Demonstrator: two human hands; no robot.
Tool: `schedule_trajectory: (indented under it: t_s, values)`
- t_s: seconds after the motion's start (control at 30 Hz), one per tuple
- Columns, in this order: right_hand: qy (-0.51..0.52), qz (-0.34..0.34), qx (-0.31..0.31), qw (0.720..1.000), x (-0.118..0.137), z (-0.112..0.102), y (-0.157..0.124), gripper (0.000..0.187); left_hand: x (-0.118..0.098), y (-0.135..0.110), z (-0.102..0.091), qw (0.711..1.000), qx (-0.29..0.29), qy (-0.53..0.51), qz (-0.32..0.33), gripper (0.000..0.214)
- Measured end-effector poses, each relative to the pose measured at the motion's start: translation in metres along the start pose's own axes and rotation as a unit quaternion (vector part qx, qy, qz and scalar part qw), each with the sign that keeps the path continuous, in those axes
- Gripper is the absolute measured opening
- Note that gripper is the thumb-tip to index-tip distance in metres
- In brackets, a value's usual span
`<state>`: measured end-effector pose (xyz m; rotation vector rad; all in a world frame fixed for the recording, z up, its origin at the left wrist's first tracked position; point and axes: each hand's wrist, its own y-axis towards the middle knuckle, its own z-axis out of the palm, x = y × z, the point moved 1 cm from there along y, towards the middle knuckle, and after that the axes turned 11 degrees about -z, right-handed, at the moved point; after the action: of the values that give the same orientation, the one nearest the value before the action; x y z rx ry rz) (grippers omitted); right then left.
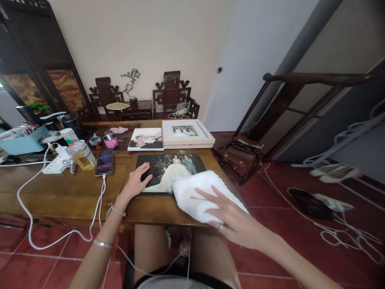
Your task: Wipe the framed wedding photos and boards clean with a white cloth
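A wedding photo panel (171, 170) lies flat on the wooden table's near right part, showing a couple against dark foliage. My left hand (138, 180) rests on the panel's left edge with its fingers stretched out, holding nothing. Over the panel's lower right corner and the bare tabletop beside it spreads a white towel (207, 188). My right hand (224, 212) presses on this towel from above, some fingers extended and others curled at its near edge. The towel covers that corner of the photo.
Behind the panel sit a white-framed picture (192, 140) and a smaller photo block (144, 141). To the left are a charging phone (104, 162), a bottle of yellow liquid (82, 156), a pink cup (110, 140) and a power strip (58, 164). A chair (255, 132) stands right.
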<state>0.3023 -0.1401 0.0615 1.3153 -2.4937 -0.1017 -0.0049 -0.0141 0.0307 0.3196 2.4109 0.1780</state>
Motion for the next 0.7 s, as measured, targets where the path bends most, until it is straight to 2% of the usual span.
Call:
schedule_trajectory:
  t_s: [0.1, 0.33, 0.43, 0.5, 0.57, 0.7]
  values:
    - [-0.004, 0.02, -0.018, 1.0, -0.018, -0.002, 0.017, 0.024, 0.0, 0.0, 0.0, 1.0, 0.003, 0.003, 0.0, 0.046]
    - [-0.064, 0.077, -0.052, 0.994, -0.101, -0.005, 0.1, 0.037, 0.003, 0.0, 0.0, 1.0, 0.008, -0.004, -0.003, 0.047]
    - [-0.078, 0.096, -0.053, 0.991, -0.118, -0.005, 0.12, 0.037, 0.003, 0.0, 0.0, 1.0, 0.012, -0.005, -0.004, 0.046]
    - [-0.084, 0.103, -0.052, 0.99, -0.116, -0.003, 0.121, 0.036, 0.002, 0.0, 0.0, 1.0, 0.012, -0.005, -0.002, 0.047]
    - [-0.089, 0.104, -0.047, 0.989, -0.103, 0.001, 0.113, 0.036, 0.001, 0.0, -0.001, 1.0, 0.008, -0.006, 0.004, 0.048]
    - [-0.084, 0.062, -0.035, 0.994, -0.049, 0.009, 0.076, 0.033, 0.002, -0.001, 0.0, 1.0, -0.003, -0.015, 0.022, 0.044]
